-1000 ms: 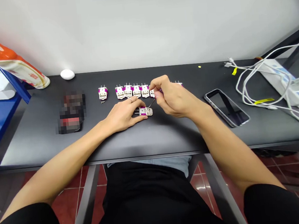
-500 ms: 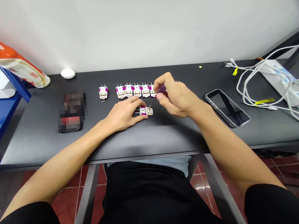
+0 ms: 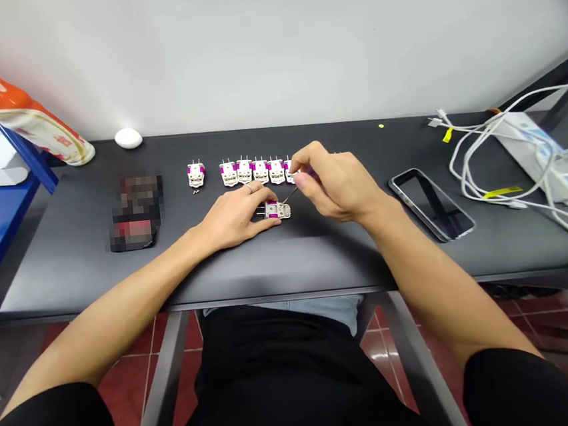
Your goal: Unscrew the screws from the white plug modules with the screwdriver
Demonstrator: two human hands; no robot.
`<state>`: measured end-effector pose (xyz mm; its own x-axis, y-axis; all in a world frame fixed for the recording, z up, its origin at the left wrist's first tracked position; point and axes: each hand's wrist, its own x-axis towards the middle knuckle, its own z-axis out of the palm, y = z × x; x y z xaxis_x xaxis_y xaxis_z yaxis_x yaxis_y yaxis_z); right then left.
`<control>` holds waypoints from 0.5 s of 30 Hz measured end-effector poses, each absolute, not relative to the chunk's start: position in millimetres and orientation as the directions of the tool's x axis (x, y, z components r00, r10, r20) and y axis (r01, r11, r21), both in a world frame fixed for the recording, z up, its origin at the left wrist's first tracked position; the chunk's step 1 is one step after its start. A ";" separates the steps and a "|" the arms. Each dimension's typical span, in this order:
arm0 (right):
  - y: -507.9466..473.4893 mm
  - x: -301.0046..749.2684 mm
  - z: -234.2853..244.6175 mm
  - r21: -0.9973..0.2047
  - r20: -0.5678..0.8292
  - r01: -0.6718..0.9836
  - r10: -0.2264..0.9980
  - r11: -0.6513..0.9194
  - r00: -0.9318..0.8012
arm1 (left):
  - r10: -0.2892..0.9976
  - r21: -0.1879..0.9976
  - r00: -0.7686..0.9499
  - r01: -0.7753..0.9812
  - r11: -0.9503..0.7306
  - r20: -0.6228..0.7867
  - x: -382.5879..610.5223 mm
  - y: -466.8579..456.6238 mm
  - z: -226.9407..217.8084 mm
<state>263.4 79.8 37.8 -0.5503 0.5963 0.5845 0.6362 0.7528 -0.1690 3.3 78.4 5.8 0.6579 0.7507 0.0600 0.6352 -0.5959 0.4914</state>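
Note:
My left hand (image 3: 236,214) rests on the black table (image 3: 288,259) and pins a small white and magenta plug part (image 3: 278,209) under its fingertips. My right hand (image 3: 336,184) is pinched round a small screwdriver (image 3: 297,186) whose thin tip points down at that part. Behind the hands stands a row of several like plug parts (image 3: 252,170), with one more plug part (image 3: 195,174) standing apart to the left and two tiny screws beside it.
A phone (image 3: 431,204) lies to the right, and white cables (image 3: 505,165) spread over the right end. A blurred dark object (image 3: 136,212) lies at the left. A white egg-shaped thing (image 3: 128,139) and an orange packet (image 3: 18,115) sit at the back left.
My right hand has turned slightly on the screwdriver, staying over the held part. My left hand has not moved.

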 end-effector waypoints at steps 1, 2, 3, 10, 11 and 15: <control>79.9 263.3 37.6 -0.158 0.594 0.634 0.585 0.757 -0.552 | 0.752 0.491 0.657 0.636 -0.595 0.060 3.4 78.4 5.8; 79.9 263.2 37.6 -0.148 0.606 0.624 0.569 0.767 -0.556 | 0.752 0.489 0.656 0.638 -0.595 0.060 3.5 78.4 5.8; 80.0 263.2 37.7 -0.140 0.618 0.609 0.550 0.781 -0.562 | 0.752 0.487 0.656 0.638 -0.596 0.060 3.5 78.4 5.8; 80.6 264.3 36.2 -0.161 0.597 0.599 0.561 0.784 -0.573 | 0.749 0.481 0.660 0.637 -0.602 0.064 3.0 78.3 6.0; 81.1 264.6 35.6 -0.158 0.589 0.615 0.573 0.773 -0.569 | 0.749 0.480 0.659 0.637 -0.603 0.066 3.0 78.3 6.0; 82.6 265.9 34.8 -0.136 0.553 0.657 0.607 0.741 -0.571 | 0.745 0.479 0.663 0.632 -0.609 0.073 3.0 78.2 5.7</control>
